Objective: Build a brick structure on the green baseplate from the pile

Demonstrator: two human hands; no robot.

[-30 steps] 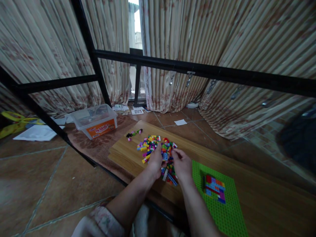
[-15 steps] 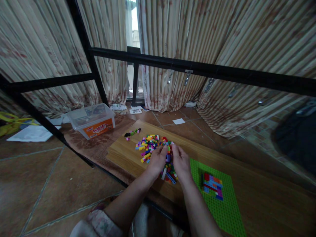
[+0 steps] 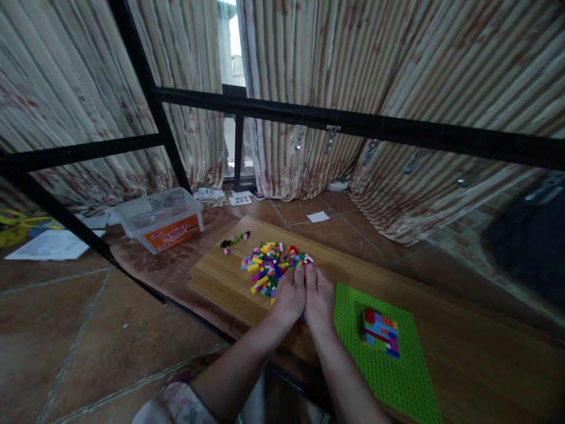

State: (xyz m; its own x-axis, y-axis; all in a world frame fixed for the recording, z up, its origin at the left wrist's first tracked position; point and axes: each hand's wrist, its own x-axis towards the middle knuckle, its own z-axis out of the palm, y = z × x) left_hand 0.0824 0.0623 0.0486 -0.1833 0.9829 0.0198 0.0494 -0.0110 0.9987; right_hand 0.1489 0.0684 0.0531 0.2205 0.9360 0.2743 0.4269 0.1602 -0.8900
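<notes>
1. Left hand [image 3: 289,297] and right hand [image 3: 318,297] lie side by side, pressed together along their length; whether they hold any brick, I cannot tell.
2. Heaped loose plastic building bricks [image 3: 270,265] lie just ahead and to the left, at the left hand's fingertips, so that hand is nearer. The heap's long axis runs across the forearms.
3. Beneath them is a wooden board [image 3: 216,277].
4. Just beside the right hand lies a green baseplate [image 3: 353,365], carrying a block of assembled bricks [image 3: 380,333].

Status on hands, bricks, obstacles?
Left hand and right hand side by side, over colored plastic bricks; grip unclear. Green baseplate to the right, apart.
</notes>
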